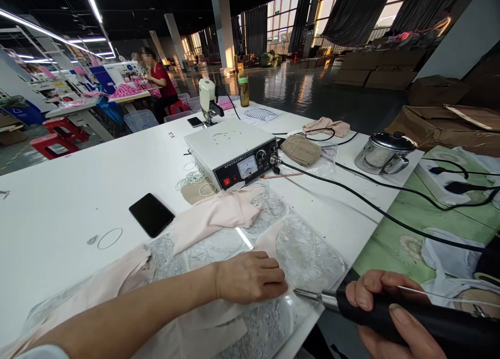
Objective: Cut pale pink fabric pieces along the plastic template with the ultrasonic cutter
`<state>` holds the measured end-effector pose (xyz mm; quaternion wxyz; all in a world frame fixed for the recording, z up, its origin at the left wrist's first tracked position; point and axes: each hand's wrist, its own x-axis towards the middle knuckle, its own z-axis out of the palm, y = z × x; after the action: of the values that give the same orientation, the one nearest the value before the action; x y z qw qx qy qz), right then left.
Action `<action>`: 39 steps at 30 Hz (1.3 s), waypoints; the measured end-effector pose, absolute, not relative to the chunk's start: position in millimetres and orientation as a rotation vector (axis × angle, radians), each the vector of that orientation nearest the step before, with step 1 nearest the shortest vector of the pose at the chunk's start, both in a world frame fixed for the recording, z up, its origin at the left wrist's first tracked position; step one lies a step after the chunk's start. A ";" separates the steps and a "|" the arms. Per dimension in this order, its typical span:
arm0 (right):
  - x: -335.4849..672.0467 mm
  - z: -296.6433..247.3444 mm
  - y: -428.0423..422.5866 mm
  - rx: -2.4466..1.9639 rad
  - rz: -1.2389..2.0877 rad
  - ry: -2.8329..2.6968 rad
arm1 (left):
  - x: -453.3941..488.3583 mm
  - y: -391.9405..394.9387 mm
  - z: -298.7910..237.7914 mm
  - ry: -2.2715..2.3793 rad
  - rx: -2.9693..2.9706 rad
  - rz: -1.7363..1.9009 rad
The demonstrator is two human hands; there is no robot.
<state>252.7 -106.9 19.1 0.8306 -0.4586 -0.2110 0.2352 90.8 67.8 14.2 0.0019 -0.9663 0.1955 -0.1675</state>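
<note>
Resting the left grip [252, 278], impossible to tell if pinching, on thin pale-pink fabric [270, 240] over a grey marbled mat [308, 250] by the near edge of the white desk [86, 192], seemingly to steady it, and clasping a black-handled, metal-tipped tool [377, 317] in the right grip [390, 307], likely for control.

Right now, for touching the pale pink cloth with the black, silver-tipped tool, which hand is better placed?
Probably the right hand: it grips the tool, whose tip points toward the left hand, which rests on the cloth.
</note>
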 end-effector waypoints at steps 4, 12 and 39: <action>251.5 21.6 -107.4 -0.975 0.484 -0.439 | 91.3 67.2 14.4 0.607 -3.032 -0.552; 250.8 25.1 -106.4 -0.956 0.506 -0.446 | 90.7 66.4 11.9 0.595 -3.030 -0.495; 245.8 32.2 -105.5 -0.957 0.490 -0.528 | 92.0 65.2 16.8 0.587 -3.015 -0.523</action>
<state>245.8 -105.5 32.2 0.8259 -0.4505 -0.2486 0.2304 92.0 65.2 16.8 0.0130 -0.9675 0.1884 -0.1679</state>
